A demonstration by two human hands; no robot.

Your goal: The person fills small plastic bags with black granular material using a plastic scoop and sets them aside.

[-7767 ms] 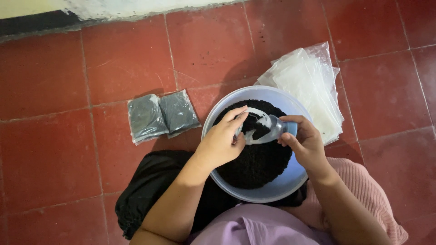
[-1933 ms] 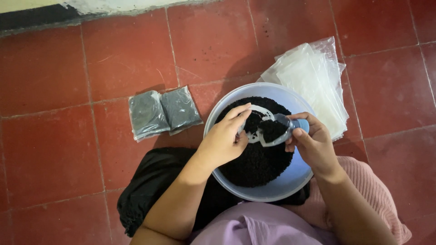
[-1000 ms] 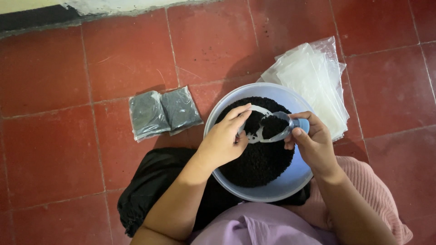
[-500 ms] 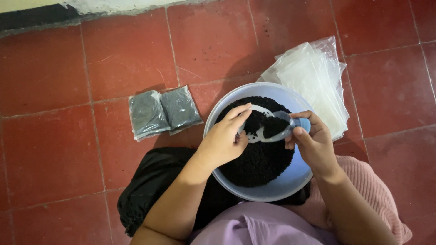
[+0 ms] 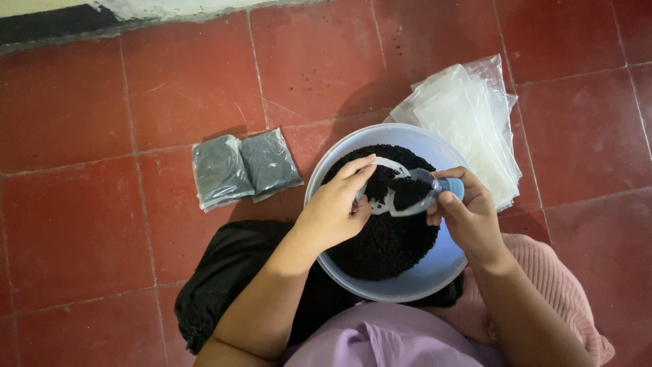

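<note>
Almost nothing has moved since half a second ago: the scoop is tipped a little more and the black grains in it sit closer to its open end. Going from big to small, the red tile floor [image 5: 88, 224] fills the frame, and the round pale blue bowl [image 5: 435, 272] sits in the middle with a heap of black grains [image 5: 387, 238] inside. A stack of empty clear bags [image 5: 468, 115] lies at the upper right, just beside the bowl. Two filled bags [image 5: 241, 168] lie side by side at the left, apart from the bowl. The left hand [image 5: 333, 211] holds a small clear bag [image 5: 384, 194] open over the bowl, fingers pinched on its rim. The right hand [image 5: 468, 217] has its grip closed around the blue-capped neck of the cut-bottle scoop [image 5: 418, 194], whose open end rests at the bag's mouth. It looks like grains are going into the bag.
</note>
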